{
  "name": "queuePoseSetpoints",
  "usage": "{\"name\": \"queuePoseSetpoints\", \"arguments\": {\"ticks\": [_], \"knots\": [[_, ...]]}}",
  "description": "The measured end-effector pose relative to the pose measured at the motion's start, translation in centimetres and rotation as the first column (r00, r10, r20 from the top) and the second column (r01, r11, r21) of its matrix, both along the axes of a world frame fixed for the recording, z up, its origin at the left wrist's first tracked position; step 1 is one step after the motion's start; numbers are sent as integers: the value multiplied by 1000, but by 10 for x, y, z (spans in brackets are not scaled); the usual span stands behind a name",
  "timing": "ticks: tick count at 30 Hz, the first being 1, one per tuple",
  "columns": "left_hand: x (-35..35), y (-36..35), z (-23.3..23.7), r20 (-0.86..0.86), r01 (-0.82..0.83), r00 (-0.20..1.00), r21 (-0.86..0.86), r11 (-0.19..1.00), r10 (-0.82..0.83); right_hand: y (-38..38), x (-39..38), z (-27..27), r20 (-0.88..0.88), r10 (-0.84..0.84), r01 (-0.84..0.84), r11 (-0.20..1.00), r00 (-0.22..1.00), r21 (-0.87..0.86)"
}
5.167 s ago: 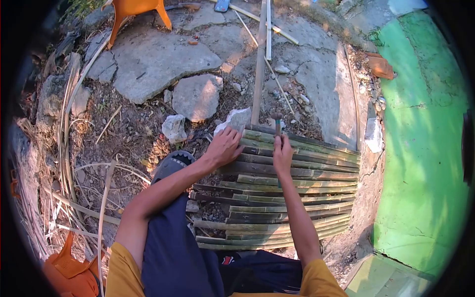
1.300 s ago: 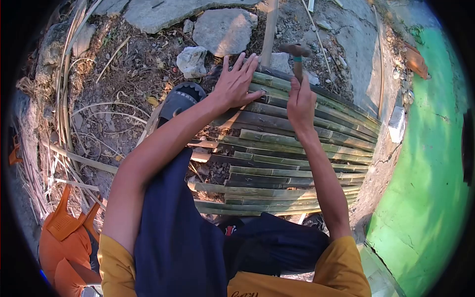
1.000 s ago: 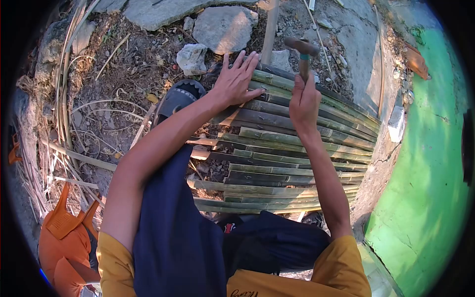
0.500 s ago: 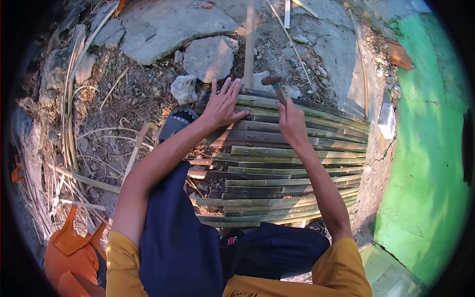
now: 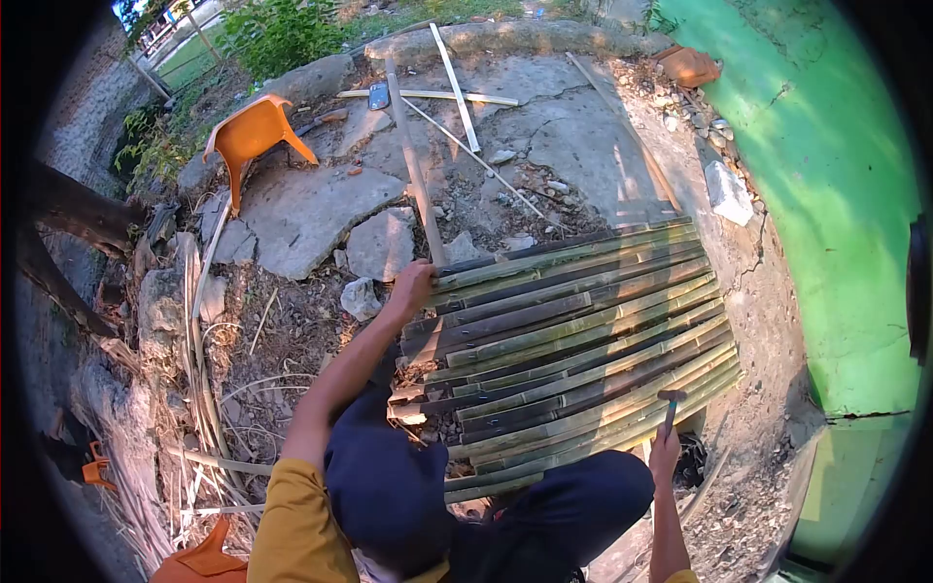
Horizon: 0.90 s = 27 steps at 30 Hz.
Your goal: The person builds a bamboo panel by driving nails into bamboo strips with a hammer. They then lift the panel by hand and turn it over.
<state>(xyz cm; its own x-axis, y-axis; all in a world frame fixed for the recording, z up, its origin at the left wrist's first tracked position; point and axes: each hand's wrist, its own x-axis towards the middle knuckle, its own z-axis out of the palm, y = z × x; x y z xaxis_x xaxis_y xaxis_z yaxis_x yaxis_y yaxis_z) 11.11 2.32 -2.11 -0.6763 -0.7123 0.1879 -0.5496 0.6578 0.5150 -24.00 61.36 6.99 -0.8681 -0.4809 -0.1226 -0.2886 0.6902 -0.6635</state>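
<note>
In the head view my left hand (image 5: 415, 288) is closed around the upper left corner of a panel of split bamboo slats (image 5: 583, 342), its fingers curled over the slat ends. The slats lie side by side, green and dark brown, with uneven ends on the left. My right hand (image 5: 665, 455) grips the handle of a hammer (image 5: 671, 408) low at the panel's right. The hammer head overlaps the lower right slats in this view.
A wooden pole (image 5: 412, 165) runs up from the panel's top left corner. Beyond are an orange plastic chair (image 5: 255, 136), pale wood strips (image 5: 455, 87) and broken concrete slabs (image 5: 301, 219). A green painted surface (image 5: 836, 243) lies right, a white rock (image 5: 729, 194) beside it. Bamboo strips (image 5: 199, 350) litter the left.
My left hand has gone from spread flat on the top slats to curled around their corner. The right hand and hammer have moved down and right; the view has tilted up.
</note>
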Motion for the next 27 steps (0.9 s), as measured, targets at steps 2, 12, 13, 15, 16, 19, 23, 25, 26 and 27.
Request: {"name": "queuePoseSetpoints", "arguments": {"ticks": [2,12,13,15,16,19,23,25,26,27], "knots": [[-4,15,28,14,6,1000,75,997,-7,58,28,-8,-89,-88,101,985,992,143],[6,25,33,-60,-18,998,134,991,26,67,101,-7,303,-222,197,974,927,113],[5,25,29,-62,-27,997,142,990,37,28,101,6,341,-177,179,984,923,27],[9,27,27,-81,-16,996,66,998,22,-56,99,27,388,-38,93,988,921,-122],[11,27,25,-48,-12,999,17,1000,13,-91,87,14,327,131,-66,977,936,-203],[16,42,30,28,-58,998,13,998,58,-226,86,32,296,444,-339,875,845,-346],[37,49,16,-18,86,996,-247,965,-93,-373,116,86,24,684,-644,698,729,-313],[44,53,17,134,105,988,-252,962,-72,-410,139,83,-4,722,-683,654,692,-325],[44,53,19,191,108,980,-293,950,-53,-425,150,77,-88,728,-703,614,680,-360],[46,55,18,250,117,968,-331,936,-33,-432,158,70,-169,726,-720,570,667,-395]]}}
